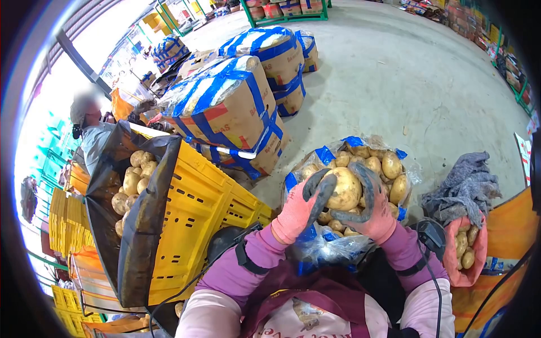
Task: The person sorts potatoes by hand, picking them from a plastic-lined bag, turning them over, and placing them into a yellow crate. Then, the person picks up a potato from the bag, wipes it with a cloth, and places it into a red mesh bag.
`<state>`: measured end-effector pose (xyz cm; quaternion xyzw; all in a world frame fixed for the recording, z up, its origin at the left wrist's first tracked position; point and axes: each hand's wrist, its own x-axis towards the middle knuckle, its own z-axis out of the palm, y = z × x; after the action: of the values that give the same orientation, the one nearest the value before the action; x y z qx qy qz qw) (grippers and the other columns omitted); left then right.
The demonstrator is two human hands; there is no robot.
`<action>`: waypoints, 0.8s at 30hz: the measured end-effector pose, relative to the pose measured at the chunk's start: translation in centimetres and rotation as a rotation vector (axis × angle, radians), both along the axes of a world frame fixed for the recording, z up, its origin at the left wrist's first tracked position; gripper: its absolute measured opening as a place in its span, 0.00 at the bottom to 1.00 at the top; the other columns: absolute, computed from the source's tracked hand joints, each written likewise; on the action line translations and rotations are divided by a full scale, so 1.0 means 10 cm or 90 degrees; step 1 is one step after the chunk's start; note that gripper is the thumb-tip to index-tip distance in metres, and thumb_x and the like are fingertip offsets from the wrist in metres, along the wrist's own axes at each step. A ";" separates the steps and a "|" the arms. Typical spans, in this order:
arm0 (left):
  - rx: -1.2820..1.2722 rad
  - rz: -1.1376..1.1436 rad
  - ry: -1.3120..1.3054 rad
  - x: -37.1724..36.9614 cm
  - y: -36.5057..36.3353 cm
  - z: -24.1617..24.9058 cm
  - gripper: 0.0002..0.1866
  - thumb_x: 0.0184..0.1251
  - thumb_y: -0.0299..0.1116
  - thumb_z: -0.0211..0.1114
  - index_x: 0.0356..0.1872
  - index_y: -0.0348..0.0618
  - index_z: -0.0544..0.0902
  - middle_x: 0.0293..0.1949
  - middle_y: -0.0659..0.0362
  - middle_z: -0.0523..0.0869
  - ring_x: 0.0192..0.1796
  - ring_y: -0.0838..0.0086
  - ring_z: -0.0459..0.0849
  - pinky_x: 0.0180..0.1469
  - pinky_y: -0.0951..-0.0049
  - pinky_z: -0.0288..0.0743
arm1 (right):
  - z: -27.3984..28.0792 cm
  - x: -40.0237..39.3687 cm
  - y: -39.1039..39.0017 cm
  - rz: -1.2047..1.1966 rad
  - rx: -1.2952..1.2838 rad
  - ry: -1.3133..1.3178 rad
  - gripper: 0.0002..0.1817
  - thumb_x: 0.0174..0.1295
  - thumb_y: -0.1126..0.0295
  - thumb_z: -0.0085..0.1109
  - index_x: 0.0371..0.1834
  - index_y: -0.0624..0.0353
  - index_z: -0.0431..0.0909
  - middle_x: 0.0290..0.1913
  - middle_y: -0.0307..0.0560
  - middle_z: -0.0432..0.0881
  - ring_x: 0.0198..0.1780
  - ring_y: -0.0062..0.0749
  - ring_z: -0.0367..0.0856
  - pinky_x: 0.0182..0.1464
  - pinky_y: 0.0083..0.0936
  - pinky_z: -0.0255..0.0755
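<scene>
A large round potato is held between my two gloved hands above an open container of potatoes. My left hand, in a pink glove with grey fingers, wraps the potato's left side. On its right side, my right hand, gloved the same way, curls its fingers round it. Blue tape and clear plastic line the container's rim below my hands.
At left, a yellow crate with black lining holds potatoes; a person is behind it. Taped cardboard boxes stand ahead. On the right are a pink sack of potatoes and a grey cloth.
</scene>
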<state>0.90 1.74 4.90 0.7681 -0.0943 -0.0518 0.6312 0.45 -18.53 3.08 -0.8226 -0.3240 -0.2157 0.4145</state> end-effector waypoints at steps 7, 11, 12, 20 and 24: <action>0.055 -0.004 -0.066 -0.08 -0.05 -0.04 0.33 0.68 0.36 0.68 0.70 0.36 0.67 0.60 0.47 0.80 0.61 0.63 0.81 0.62 0.67 0.74 | -0.04 0.04 0.00 -0.008 -0.022 -0.043 0.50 0.44 0.61 0.78 0.72 0.60 0.60 0.68 0.61 0.68 0.69 0.60 0.66 0.71 0.50 0.61; 0.067 -0.027 -0.150 -0.08 -0.03 -0.08 0.37 0.67 0.34 0.69 0.73 0.36 0.62 0.67 0.45 0.74 0.67 0.59 0.76 0.66 0.64 0.71 | -0.02 0.03 0.01 -0.021 -0.028 -0.029 0.50 0.44 0.61 0.78 0.71 0.59 0.60 0.69 0.61 0.67 0.69 0.60 0.65 0.71 0.51 0.60; 0.034 -0.041 -0.146 -0.07 -0.02 -0.08 0.37 0.67 0.33 0.68 0.74 0.36 0.61 0.68 0.45 0.73 0.68 0.59 0.75 0.66 0.64 0.70 | -0.02 0.02 0.01 -0.028 -0.036 -0.033 0.50 0.43 0.61 0.78 0.71 0.59 0.60 0.69 0.61 0.66 0.69 0.60 0.66 0.71 0.51 0.60; -0.008 0.013 -0.052 -0.08 0.05 0.09 0.24 0.72 0.34 0.62 0.66 0.36 0.74 0.53 0.50 0.85 0.55 0.69 0.83 0.58 0.68 0.75 | 0.00 -0.02 0.07 0.062 0.176 0.166 0.45 0.50 0.63 0.75 0.71 0.61 0.62 0.67 0.57 0.71 0.64 0.52 0.74 0.64 0.43 0.71; -0.007 0.086 -0.028 0.00 0.11 0.00 0.16 0.72 0.33 0.60 0.55 0.35 0.82 0.45 0.52 0.88 0.45 0.65 0.86 0.51 0.66 0.77 | 0.04 -0.07 0.14 0.210 0.566 0.628 0.35 0.68 0.50 0.58 0.72 0.59 0.63 0.63 0.52 0.76 0.55 0.41 0.82 0.49 0.30 0.82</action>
<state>0.94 2.83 4.94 0.7700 -0.0559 0.0083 0.6355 -0.20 -17.12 3.43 -0.5162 -0.0993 0.1376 0.8395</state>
